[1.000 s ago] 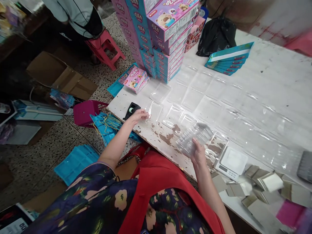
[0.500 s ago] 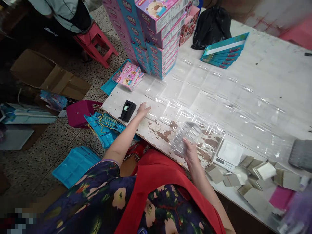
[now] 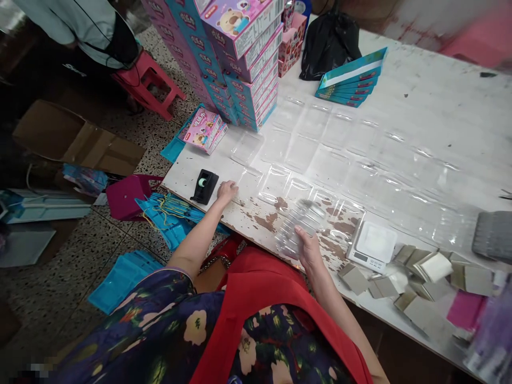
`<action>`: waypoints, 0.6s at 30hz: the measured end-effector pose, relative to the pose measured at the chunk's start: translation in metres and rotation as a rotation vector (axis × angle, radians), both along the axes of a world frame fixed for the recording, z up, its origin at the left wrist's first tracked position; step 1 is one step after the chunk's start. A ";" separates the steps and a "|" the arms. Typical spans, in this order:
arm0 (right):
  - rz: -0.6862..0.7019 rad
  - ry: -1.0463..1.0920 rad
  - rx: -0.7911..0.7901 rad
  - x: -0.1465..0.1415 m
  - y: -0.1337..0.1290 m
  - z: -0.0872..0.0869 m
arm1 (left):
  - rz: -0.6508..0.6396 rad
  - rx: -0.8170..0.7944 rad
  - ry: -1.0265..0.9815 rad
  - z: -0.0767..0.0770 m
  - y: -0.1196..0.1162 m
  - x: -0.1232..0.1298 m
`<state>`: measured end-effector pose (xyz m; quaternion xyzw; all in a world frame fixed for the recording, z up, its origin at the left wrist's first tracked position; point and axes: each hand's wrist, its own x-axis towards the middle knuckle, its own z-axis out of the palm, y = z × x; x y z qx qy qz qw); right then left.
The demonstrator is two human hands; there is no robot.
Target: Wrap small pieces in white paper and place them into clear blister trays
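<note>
My right hand (image 3: 308, 246) grips a stack of clear plastic trays (image 3: 298, 224) just above the near edge of the worn white table (image 3: 416, 96). My left hand (image 3: 226, 190) rests on the table's left end, fingers curled, touching the edge of a clear tray (image 3: 245, 178) and right beside a black tape dispenser (image 3: 205, 186). Rows of single clear plastic trays (image 3: 320, 160) lie flat across the tabletop in front of me.
Tall stacks of pink and blue toy boxes (image 3: 240, 58) stand at the table's far left, with a black bag (image 3: 326, 45) and flat blue cartons (image 3: 350, 80) behind. A small white scale (image 3: 372, 245) and grey card pieces (image 3: 420, 277) lie at right. Another person sits on a pink stool (image 3: 146, 80).
My left hand drew back a little toward the tape dispenser and its fingers curled. My right hand lowered the stack of clear trays toward the table edge.
</note>
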<state>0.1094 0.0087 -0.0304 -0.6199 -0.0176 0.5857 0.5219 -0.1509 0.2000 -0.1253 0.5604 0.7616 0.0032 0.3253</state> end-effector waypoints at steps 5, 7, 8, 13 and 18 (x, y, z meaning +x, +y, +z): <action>0.003 -0.002 0.005 -0.002 -0.002 -0.001 | 0.086 -0.020 0.114 0.007 0.009 0.020; 0.007 0.004 0.006 -0.003 -0.003 -0.002 | 0.076 0.009 0.093 0.011 0.014 0.027; 0.003 0.005 0.011 -0.004 -0.003 -0.002 | 0.067 0.021 0.072 0.014 0.016 0.029; 0.003 -0.006 0.051 -0.009 -0.006 -0.001 | 0.005 0.140 -0.023 0.044 0.003 0.039; 0.046 -0.117 0.114 -0.018 -0.009 0.004 | -0.356 -0.154 -0.612 0.088 -0.079 0.072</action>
